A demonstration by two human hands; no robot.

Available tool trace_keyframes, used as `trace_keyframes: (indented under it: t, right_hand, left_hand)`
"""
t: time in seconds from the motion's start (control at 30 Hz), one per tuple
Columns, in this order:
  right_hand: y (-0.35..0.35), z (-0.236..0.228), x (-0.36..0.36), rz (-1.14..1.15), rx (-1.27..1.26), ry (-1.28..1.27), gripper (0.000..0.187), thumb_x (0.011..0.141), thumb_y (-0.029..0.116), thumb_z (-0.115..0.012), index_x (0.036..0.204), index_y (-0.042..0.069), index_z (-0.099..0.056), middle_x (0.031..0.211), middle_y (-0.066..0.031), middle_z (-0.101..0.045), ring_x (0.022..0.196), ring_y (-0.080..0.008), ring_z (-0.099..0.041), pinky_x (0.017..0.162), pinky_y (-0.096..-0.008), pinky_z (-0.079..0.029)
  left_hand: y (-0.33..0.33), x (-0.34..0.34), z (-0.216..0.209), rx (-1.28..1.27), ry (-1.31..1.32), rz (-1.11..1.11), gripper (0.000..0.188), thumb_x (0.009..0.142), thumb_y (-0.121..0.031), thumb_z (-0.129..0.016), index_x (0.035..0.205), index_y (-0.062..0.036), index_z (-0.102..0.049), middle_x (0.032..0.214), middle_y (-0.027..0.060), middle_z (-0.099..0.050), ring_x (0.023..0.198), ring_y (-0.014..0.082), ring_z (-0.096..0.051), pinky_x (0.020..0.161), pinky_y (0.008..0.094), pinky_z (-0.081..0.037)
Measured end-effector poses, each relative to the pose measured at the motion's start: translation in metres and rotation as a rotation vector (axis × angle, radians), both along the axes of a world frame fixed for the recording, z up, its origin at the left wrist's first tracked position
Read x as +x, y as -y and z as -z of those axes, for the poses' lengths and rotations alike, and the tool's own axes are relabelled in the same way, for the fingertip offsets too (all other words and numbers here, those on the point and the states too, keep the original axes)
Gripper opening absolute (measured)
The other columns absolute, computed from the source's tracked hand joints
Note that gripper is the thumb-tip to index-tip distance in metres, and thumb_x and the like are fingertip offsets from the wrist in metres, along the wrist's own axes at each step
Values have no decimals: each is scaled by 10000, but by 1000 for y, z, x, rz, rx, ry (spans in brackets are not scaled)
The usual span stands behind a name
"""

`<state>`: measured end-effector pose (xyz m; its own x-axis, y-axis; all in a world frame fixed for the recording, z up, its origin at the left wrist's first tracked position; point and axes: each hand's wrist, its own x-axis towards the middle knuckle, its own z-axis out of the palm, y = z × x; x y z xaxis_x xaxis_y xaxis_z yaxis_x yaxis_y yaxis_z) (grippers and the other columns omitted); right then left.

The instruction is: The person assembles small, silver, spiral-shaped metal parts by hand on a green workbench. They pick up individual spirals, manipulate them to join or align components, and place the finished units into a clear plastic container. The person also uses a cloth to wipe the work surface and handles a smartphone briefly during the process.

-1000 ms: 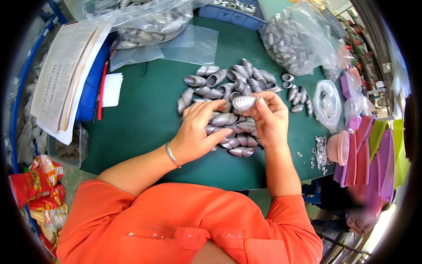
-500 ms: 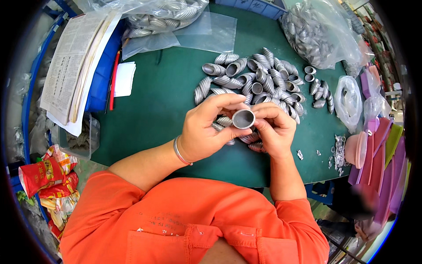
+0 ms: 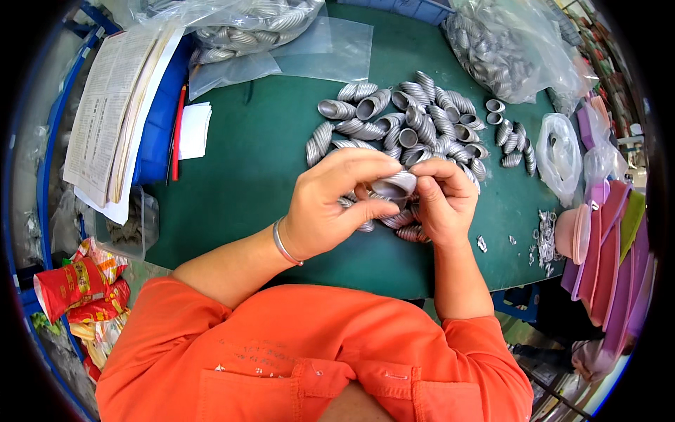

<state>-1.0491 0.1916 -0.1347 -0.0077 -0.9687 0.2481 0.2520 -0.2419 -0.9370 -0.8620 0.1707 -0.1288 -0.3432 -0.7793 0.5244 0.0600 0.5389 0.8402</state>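
Between my two hands is a short grey metal tube piece point(image 3: 395, 184), its hollow slanted end turned up toward me. My left hand point(image 3: 337, 190) is closed around its left side, thumb below and fingers above. On its right edge, my right hand point(image 3: 448, 200) pinches with thumb and forefinger. Just beyond my hands lies a loose pile of similar ridged, spiral-grooved tube pieces point(image 3: 422, 126), and several more show beneath my fingers. A small separate group of grooved pieces point(image 3: 512, 141) lies right of the pile.
The work sits on a green table point(image 3: 232, 183). Clear bags of tube pieces point(image 3: 492, 60) stand at the back. Papers point(image 3: 112, 105) rest over a blue bin at left, beside a red pen point(image 3: 178, 133). Small metal bits point(image 3: 546, 239) and pink and purple trays point(image 3: 612, 260) are at right.
The tube piece has been turned in my hands: its round opening faced me, and now the slanted opening shows. My right fingers have shifted slightly to its right edge.
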Motion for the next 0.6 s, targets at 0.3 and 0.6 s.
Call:
trace_keyframes:
  t: [0.3, 0.6]
  right_hand:
    - [5, 8, 3, 64, -271, -218, 171, 817, -123, -591, 965, -40, -608, 936, -136, -659, 857, -186, -645, 770, -282, -525]
    - [2, -2, 3, 57, -194, -397, 153, 798, -113, -613, 924, -28, -613, 931, -136, -676, 867, -200, -664, 774, -296, -533]
  left_hand:
    - [-1, -10, 20, 325, -292, 107, 480, 807, 54, -672, 1244, 22, -476, 1114, 137, -586, 992, 157, -600, 822, 270, -507]
    - [0, -4, 21, 66, -197, 33, 591, 781, 106, -654, 1300, -6, -392, 1123, 161, -591, 1013, 211, -614, 859, 304, -498]
